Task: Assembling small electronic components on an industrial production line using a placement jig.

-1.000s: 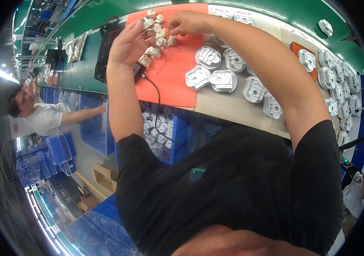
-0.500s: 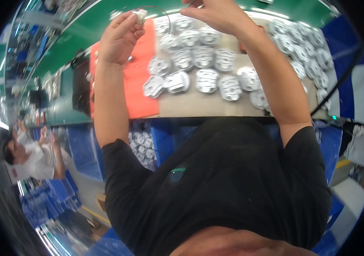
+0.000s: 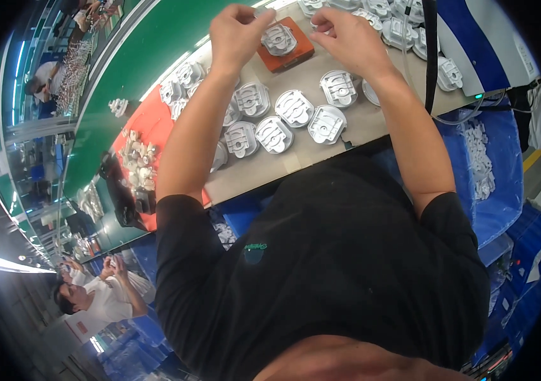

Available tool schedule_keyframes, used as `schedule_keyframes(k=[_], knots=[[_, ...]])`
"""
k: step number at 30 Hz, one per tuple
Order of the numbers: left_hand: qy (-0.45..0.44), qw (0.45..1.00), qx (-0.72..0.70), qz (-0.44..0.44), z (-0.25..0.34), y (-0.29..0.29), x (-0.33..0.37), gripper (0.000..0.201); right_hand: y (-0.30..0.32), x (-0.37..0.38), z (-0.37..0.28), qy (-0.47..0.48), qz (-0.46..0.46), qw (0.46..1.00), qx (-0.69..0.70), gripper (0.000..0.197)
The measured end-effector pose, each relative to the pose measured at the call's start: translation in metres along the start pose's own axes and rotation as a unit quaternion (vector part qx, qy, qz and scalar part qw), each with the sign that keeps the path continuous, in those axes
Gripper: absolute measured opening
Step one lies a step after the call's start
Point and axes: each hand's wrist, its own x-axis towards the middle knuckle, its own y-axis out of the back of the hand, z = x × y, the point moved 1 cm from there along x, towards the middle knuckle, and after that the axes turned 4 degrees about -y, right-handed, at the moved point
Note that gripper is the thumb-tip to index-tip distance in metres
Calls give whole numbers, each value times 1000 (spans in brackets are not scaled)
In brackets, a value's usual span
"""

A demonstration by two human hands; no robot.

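In the head view, the scene differs from a second ago: then both hands worked over the red mat at the person's left, among the small loose pieces; half a second ago they were raised and travelling right over the rows of castings. Now the left hand and the right hand flank the orange fixture block at the twelve o'clock edge of the tabletop, where a grey metal casting sits on top of the block. The left hand's fingers are curled narrow in a pinch at the block's ten o'clock corner; whether they hold a small piece cannot be told. The right hand's fingers are bent and close together at the block's two o'clock side, apparently holding nothing. Judging from this, the work has moved from picking at the red mat, now at nine o'clock, to fitting at the block. Finished-looking castings lie in rows between the block and the person's body.
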Motion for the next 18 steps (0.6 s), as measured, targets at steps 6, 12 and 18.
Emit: schedule_keyframes(k=[6,12,18], knots=[[0,994,61,92,18,13,25,46,-4,2,-4,-3,-2,1000,21,29],[29,985,168,-32,-1,-11,-14,53,-14,20,-7,95,-50,993,-57,31],[50,975,200,-79,4,-3,-14,57,-26,35,-17,107,-31,994,-24,19]])
